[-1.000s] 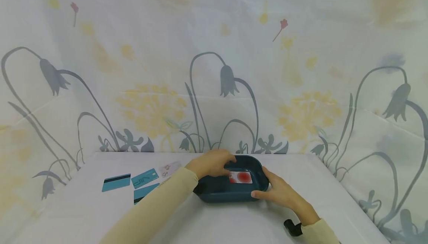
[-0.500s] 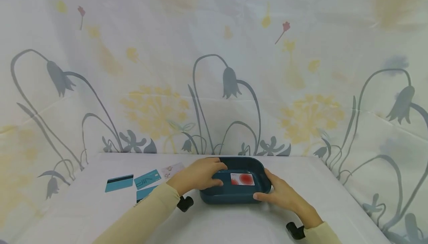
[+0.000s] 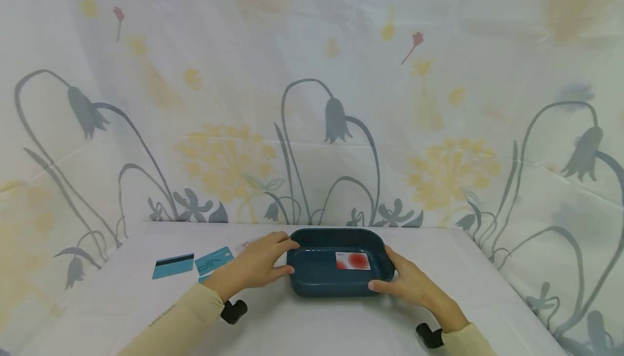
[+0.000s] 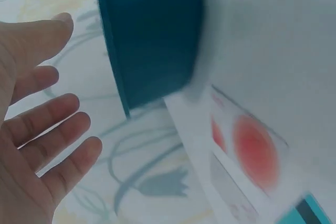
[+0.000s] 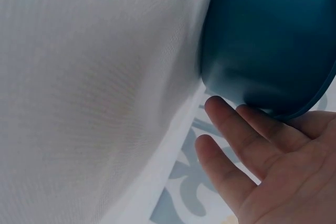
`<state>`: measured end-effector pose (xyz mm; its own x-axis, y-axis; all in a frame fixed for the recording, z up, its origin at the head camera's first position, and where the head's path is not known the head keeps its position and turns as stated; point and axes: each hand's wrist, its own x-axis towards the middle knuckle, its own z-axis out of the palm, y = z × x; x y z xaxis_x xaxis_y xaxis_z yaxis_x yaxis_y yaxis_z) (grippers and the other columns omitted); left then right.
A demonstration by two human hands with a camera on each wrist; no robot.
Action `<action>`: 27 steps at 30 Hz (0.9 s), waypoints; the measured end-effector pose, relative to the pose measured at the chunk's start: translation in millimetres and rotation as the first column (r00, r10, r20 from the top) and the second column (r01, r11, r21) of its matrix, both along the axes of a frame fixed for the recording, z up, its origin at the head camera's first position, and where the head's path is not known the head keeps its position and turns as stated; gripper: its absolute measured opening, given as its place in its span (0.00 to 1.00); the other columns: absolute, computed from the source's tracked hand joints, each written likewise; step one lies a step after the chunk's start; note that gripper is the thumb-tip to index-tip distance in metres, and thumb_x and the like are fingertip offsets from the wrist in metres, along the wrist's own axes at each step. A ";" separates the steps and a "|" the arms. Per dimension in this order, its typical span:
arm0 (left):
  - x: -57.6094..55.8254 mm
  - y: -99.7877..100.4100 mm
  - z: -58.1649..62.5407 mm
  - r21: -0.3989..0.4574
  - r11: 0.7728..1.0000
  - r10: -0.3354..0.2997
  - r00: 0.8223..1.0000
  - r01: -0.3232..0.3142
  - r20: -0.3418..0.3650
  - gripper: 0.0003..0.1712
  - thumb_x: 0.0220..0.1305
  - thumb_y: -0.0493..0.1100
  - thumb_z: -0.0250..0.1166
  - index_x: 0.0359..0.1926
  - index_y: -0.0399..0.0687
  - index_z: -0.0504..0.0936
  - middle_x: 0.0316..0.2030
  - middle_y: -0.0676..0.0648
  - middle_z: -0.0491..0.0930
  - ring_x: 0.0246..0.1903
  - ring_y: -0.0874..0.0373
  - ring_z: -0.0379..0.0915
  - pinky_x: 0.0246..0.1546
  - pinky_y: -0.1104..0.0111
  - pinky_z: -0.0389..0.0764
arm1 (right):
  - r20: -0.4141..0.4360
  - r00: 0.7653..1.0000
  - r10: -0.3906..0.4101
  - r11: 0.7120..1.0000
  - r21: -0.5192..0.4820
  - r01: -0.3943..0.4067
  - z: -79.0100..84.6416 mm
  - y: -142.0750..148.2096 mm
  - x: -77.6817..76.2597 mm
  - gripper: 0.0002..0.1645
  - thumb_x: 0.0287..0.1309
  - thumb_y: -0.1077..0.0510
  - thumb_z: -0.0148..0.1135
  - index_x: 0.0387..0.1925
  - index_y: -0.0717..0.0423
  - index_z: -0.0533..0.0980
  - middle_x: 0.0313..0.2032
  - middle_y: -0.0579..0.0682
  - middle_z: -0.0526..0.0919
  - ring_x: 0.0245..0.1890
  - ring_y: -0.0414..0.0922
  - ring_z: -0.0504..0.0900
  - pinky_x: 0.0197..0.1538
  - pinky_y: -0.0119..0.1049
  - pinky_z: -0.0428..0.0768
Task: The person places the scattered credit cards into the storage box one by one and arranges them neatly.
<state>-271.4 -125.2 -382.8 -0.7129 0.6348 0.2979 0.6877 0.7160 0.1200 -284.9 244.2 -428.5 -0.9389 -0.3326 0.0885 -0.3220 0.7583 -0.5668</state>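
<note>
A dark teal plastic tray stands on the table, with a white card with a red circle lying inside it. My left hand is just left of the tray, fingers and thumb spread. In the left wrist view the left hand is apart from the tray wall and holds nothing. My right hand is at the tray's right end, thumb by the front rim. Fairly straight fingers lie along its outside in the right wrist view; the thumb is hidden there.
Left of the tray lie a blue card with a black stripe, a blue lettered card and a partly covered pale card. Another red-circle card lies on the table beside the tray. A flower-patterned cloth hangs behind.
My left hand has moved left out of the tray to beside its left end, uncovering the card inside and covering some table cards. My right hand stays at the tray's right end.
</note>
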 end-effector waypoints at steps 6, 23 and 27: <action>1.2 -28.2 -8.1 0.057 0.998 0.007 0.997 -0.003 -0.076 0.25 0.58 0.49 0.69 0.54 0.46 0.77 0.47 0.50 0.74 0.43 0.58 0.74 0.45 0.63 0.77 | 0.010 1.000 -0.016 1.000 0.000 0.016 2.6 -1.2 0.9 0.64 0.48 0.34 0.67 0.71 0.69 0.49 0.68 0.66 0.58 0.68 0.62 0.57 0.64 0.59 0.58; 5.0 -120.2 -18.5 0.097 0.970 0.223 0.975 -0.223 0.001 0.25 0.56 0.47 0.71 0.53 0.45 0.78 0.46 0.48 0.76 0.46 0.51 0.75 0.46 0.55 0.77 | 0.004 1.000 -0.014 1.000 0.009 0.014 2.1 -0.3 -0.7 0.64 0.48 0.33 0.67 0.71 0.68 0.49 0.69 0.65 0.57 0.69 0.61 0.56 0.65 0.59 0.57; 9.6 -141.9 -23.8 0.109 0.956 0.268 0.963 -0.271 0.039 0.26 0.56 0.48 0.70 0.54 0.43 0.78 0.47 0.46 0.76 0.46 0.48 0.75 0.44 0.53 0.77 | 0.013 1.000 -0.017 1.000 0.010 0.017 0.2 0.1 -0.1 0.64 0.48 0.34 0.67 0.71 0.69 0.49 0.69 0.66 0.57 0.68 0.61 0.56 0.65 0.59 0.58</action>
<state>-261.8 -267.1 -406.6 -0.8607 0.3812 0.3375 0.4668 0.8554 0.2243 -285.0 244.2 -428.2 -0.9455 -0.3174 0.0732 -0.3018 0.7692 -0.5633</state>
